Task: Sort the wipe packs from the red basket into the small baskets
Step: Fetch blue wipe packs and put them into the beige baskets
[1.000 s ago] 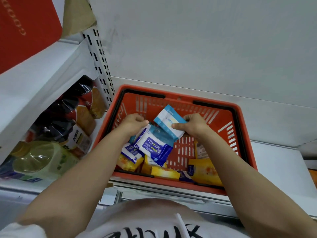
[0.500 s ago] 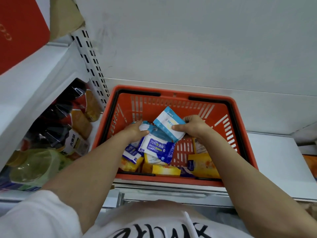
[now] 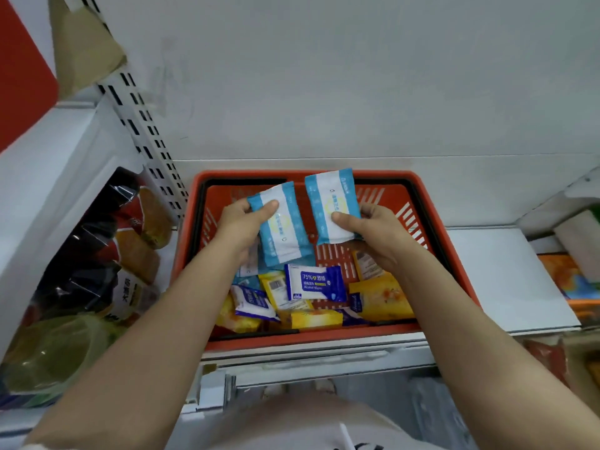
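Two light-blue wipe packs held above red basket (image 3: 435, 222). Left hand (image 3: 242, 222) pinches left pack (image 3: 282, 228), thumb on its face; right hand (image 3: 373, 230) pinches right pack (image 3: 331, 203) likewise. Inside basket: dark-blue alcohol wipe pack (image 3: 316, 282) atop yellow packs (image 3: 380, 297). Bottles (image 3: 107, 254) left of basket.

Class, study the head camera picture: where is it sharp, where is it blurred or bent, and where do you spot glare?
Head view: sharpest on the dark blue wipe pack, whose print is readable; soft at the edges; the shelf upright leans from wide-angle distortion; glare streaks the dark snack bags.
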A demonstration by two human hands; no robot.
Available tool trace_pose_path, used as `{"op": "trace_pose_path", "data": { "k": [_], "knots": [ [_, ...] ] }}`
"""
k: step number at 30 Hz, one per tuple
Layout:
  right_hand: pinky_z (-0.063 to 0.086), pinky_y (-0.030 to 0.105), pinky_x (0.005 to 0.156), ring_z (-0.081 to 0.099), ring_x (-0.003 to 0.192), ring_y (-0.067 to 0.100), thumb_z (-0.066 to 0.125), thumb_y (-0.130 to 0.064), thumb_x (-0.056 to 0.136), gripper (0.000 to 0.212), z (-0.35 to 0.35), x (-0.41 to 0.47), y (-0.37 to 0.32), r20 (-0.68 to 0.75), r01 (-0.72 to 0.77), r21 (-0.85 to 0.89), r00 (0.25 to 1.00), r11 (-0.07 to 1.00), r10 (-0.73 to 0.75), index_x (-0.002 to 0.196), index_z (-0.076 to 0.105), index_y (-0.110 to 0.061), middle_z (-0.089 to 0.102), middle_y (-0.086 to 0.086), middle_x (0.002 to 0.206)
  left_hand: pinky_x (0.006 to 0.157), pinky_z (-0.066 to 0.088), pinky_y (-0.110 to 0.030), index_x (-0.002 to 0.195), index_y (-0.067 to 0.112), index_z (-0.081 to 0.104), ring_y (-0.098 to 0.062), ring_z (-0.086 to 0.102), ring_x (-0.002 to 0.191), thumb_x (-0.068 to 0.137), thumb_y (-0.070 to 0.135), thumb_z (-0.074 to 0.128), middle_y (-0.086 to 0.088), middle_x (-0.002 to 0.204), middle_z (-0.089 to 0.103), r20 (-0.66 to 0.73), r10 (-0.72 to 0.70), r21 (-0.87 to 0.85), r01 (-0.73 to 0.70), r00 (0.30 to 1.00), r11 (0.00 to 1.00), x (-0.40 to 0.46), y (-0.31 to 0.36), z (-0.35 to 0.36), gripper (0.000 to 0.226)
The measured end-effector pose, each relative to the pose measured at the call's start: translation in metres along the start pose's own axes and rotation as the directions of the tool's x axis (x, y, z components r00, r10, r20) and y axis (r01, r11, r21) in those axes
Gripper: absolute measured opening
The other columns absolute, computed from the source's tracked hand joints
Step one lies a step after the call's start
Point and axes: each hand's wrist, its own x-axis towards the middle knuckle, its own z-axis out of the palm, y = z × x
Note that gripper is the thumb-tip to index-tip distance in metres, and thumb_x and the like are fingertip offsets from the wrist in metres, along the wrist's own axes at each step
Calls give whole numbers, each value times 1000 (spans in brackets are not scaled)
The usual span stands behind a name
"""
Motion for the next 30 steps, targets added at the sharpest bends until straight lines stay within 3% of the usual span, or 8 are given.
{"op": "trace_pose_path", "data": {
  "k": [3, 7, 13, 16, 19, 23, 27, 30],
  "knots": [
    [60, 36, 71, 74, 94, 27, 83, -31, 77, 52, 1, -21, 1, -20, 37, 116, 999, 993, -35, 121, 62, -12, 76, 8, 105, 60, 60, -29, 98, 16, 67, -14, 74, 75, 88, 24, 73, -2, 87, 77, 73, -47, -67, 52, 996, 996, -9, 0, 15, 15],
    [59, 30, 65, 75, 92, 22, 78, -24, 83, 38, -1, -51, 8, -77, 72, 188, 995, 980, -58, 116, 64, -11, 76, 5, 103, 70, 60, -34, 100, 18, 71, -19, 75, 85, 86, 30, 74, -2, 93, 78, 167, -18, -89, 34, 986, 995, -25, 0, 43, 19],
    [62, 40, 76, 74, 94, 24, 73, -17, 88, 26, -36, -113, 15, -248, 182, 196, 960, 964, -131, 111, 64, -11, 76, 7, 103, 68, 59, -31, 101, 19, 71, -17, 74, 87, 87, 27, 74, 0, 94, 77, 248, 41, -88, -19, 968, 996, -78, -1, 95, 16],
    [62, 38, 71, 74, 90, 26, 73, -12, 88, 26, -71, -157, 24, -393, 273, 238, 905, 932, -164, 112, 63, -6, 75, 11, 104, 58, 57, -27, 101, 14, 69, -18, 74, 82, 89, 16, 70, -4, 93, 77, 361, 41, -113, 0, 932, 994, -121, -7, 137, 12],
    [62, 37, 72, 74, 91, 26, 71, -9, 89, 24, -120, -210, 47, -508, 357, 252, 840, 899, -192, 111, 62, -6, 73, 12, 107, 64, 61, -34, 109, 13, 65, -18, 74, 82, 92, 7, 65, -6, 97, 76, 483, 49, -110, 5, 874, 994, -175, -25, 191, 18],
    [60, 46, 80, 72, 97, 29, 72, -14, 89, 26, -207, -302, 101, -622, 391, 213, 761, 895, -184, 114, 64, -12, 74, 9, 108, 69, 62, -34, 107, 20, 66, -17, 74, 78, 93, 8, 64, -2, 92, 77, 533, 35, -50, -9, 846, 999, -252, -72, 265, 19],
    [60, 31, 65, 74, 82, 18, 74, -9, 86, 22, -293, -400, 164, -729, 414, 212, 670, 885, -139, 106, 67, -12, 77, 4, 97, 75, 59, -36, 110, 11, 67, -23, 72, 81, 91, 9, 67, -10, 97, 75, 580, -1, 19, -12, 815, 1000, -331, -133, 339, 19],
    [59, 29, 60, 72, 77, 16, 78, -9, 82, 34, -344, -457, 205, -805, 382, 214, 591, 899, -59, 111, 61, -13, 74, 7, 102, 66, 59, -31, 100, 7, 66, -19, 73, 74, 89, 8, 69, -7, 87, 77, 612, -29, 65, -14, 790, 998, -381, -169, 390, 12]
  ]
}}
